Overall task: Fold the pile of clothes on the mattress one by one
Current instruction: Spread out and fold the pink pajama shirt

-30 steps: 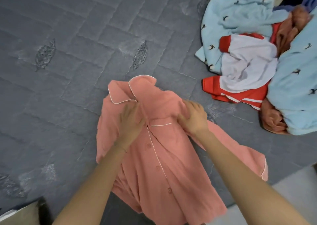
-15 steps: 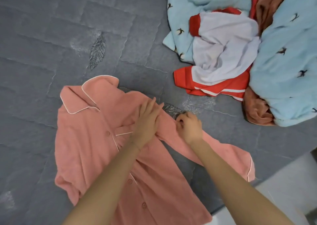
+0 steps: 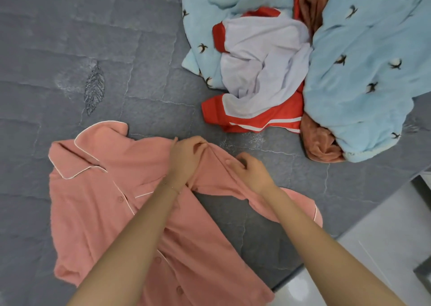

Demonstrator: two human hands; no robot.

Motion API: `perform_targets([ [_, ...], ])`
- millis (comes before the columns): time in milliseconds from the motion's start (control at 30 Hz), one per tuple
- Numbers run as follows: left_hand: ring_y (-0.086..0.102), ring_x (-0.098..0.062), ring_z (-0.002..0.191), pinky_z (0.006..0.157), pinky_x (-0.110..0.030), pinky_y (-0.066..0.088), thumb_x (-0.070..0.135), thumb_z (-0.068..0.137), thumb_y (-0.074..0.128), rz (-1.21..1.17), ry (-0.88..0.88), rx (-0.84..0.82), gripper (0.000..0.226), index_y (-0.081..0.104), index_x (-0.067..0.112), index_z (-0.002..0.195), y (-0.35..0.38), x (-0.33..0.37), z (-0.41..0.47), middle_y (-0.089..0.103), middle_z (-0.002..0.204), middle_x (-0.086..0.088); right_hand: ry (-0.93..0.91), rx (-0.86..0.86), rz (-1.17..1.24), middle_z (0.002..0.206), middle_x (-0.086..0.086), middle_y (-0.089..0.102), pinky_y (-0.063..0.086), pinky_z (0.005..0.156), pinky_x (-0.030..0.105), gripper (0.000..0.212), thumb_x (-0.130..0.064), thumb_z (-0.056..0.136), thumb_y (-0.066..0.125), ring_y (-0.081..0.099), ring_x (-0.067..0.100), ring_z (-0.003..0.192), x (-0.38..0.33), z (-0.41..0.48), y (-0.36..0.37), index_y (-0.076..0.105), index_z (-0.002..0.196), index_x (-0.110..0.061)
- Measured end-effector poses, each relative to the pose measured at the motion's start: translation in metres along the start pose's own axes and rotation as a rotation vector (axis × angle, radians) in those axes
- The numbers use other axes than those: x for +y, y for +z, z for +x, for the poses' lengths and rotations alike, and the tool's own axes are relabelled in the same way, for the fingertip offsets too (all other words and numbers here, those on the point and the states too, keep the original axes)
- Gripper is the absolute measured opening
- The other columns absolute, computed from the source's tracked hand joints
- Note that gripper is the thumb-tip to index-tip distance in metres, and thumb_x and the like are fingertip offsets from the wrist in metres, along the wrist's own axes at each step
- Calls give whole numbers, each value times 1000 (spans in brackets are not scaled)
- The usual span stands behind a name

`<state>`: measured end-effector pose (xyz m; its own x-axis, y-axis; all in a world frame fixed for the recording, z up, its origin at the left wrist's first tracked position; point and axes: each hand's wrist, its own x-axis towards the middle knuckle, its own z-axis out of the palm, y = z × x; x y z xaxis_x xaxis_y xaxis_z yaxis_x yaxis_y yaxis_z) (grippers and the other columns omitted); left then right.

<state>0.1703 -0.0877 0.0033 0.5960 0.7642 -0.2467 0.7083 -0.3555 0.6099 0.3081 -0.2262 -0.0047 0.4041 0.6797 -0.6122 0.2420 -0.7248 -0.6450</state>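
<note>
A pink button-front pyjama shirt (image 3: 98, 203) with white piping lies face up on the grey quilted mattress (image 3: 70, 49), collar at the upper left. My left hand (image 3: 186, 157) grips the fabric at the shirt's right shoulder. My right hand (image 3: 250, 170) pinches the right sleeve just beside it, lifting a ridge of cloth between the two hands. The sleeve runs on to its cuff (image 3: 312, 212) at the lower right. The pile of clothes (image 3: 268, 72) sits at the upper right.
The pile holds a light blue fleece with bird prints (image 3: 361, 68), a red and white garment (image 3: 256, 117) and a rust-brown piece (image 3: 319, 145). The mattress edge (image 3: 349, 226) runs diagonally at the lower right, with pale floor (image 3: 384, 247) beyond.
Both hands moved from the shirt's chest to its right shoulder and sleeve. The left hand went from lying flat to gripping the fabric. The view shifted right, bringing the pile closer.
</note>
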Motion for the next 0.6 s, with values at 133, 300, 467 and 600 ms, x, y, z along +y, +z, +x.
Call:
perform_targets([
  [133, 68, -30, 84, 83, -42, 48, 8, 92, 60, 117, 48, 119, 16, 76, 10, 94, -12, 7, 14, 75, 89, -8, 34, -15, -102, 79, -2, 61, 32, 57, 23, 20, -36, 92, 61, 51, 13, 71, 17, -4, -25, 59, 89, -16],
  [300, 64, -13, 92, 87, -24, 47, 12, 95, 58, -261, -44, -119, 16, 73, 13, 102, -1, 33, 24, 71, 99, 1, -14, 95, -101, 75, -5, 60, 32, 62, 26, 11, -15, 92, 56, 52, 15, 73, 13, -3, -46, 66, 88, -14],
  [467, 64, -11, 96, 89, -27, 47, 21, 94, 61, -219, 13, -509, 18, 71, 13, 106, 27, 59, 20, 71, 102, 4, -73, 171, -30, 75, -7, 60, 43, 64, 28, 4, -21, 89, 63, 54, 11, 70, 1, 4, -62, 65, 90, -18],
  [600, 53, -6, 77, 71, -15, 40, 7, 93, 57, -299, -21, -287, 10, 66, 8, 89, 32, 72, 22, 64, 84, 2, -78, 28, -47, 73, -4, 60, 38, 56, 22, 19, -29, 82, 72, 49, 7, 63, 13, 3, -83, 59, 87, -16],
])
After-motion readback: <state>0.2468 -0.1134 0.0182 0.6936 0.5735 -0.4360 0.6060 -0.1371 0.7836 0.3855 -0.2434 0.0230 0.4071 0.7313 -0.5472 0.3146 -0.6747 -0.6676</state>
